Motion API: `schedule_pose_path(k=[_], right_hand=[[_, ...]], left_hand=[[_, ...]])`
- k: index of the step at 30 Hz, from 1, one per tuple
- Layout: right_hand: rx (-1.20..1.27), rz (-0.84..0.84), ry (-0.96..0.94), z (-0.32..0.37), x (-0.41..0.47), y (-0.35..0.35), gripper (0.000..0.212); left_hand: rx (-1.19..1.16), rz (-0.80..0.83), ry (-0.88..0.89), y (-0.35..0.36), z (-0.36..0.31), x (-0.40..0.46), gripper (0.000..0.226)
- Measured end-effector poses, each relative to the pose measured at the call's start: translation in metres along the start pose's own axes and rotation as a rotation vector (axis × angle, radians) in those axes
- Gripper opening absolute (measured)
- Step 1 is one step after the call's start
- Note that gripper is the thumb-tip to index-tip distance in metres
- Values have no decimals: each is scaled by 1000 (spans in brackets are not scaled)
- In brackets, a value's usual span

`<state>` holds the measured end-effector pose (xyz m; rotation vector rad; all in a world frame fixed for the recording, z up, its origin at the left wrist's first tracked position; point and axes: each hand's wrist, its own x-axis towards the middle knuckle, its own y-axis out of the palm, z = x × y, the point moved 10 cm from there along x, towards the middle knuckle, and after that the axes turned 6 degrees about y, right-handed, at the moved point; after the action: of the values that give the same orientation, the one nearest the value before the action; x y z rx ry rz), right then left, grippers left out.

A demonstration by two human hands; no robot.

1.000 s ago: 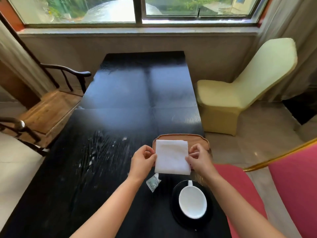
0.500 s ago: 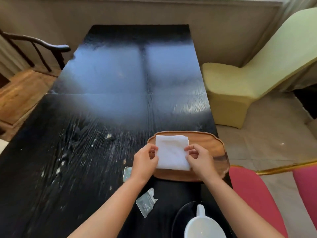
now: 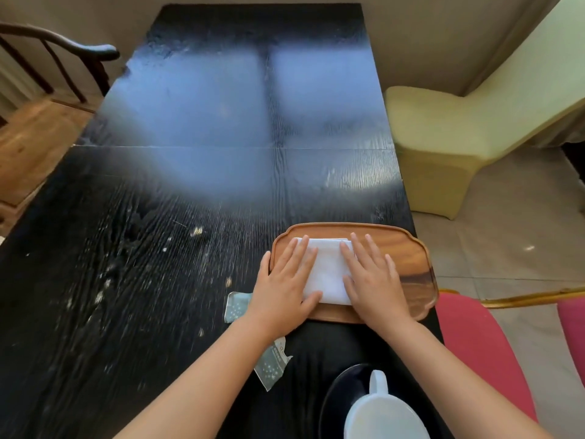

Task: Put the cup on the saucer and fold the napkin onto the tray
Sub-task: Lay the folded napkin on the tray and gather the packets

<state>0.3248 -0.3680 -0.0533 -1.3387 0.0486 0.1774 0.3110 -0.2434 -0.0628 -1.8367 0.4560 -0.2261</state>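
Note:
The folded white napkin point(image 3: 329, 267) lies flat on the wooden tray point(image 3: 408, 258) near the table's right edge. My left hand point(image 3: 285, 286) rests palm down on the napkin's left side, fingers spread. My right hand point(image 3: 373, 280) presses flat on its right side, also with fingers spread. Neither hand grips anything. At the bottom of the view, the white cup point(image 3: 383, 413) stands on the black saucer point(image 3: 340, 397), its handle pointing toward the tray.
Two torn clear wrappers lie on the black table point(image 3: 190, 185): one point(image 3: 235, 307) left of my left wrist, one point(image 3: 272, 365) under my left forearm. A yellow-green chair point(image 3: 459, 128) stands right, a pink chair point(image 3: 481, 350) near right, a wooden armchair point(image 3: 38, 90) far left.
The napkin went from held by its lower corners above the tray to lying flat on it. Both hands let go and now press on it with open palms. The view tilted downward.

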Motion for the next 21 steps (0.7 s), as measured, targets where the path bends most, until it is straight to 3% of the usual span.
schedule_pose_path(k=[7,12,15,18,21], right_hand=[[-130,70,4,-4,4,22,55],[-130,93,1,2,5,8,53],[-53,3,-16,22,-6,-17,46],[66,-120,-159,65,-32,-41,27],[43,104,-260,111,-60,-15,23]], left_hand=[[138,66,-6,17,13,4,74],[101,75,-8,8,9,4,71],[-93,-112,2,-26,7,-7,57],[-232,-285,-122,-52,36,-39,39],[-148,-91,-224,-34,67,-69,44]])
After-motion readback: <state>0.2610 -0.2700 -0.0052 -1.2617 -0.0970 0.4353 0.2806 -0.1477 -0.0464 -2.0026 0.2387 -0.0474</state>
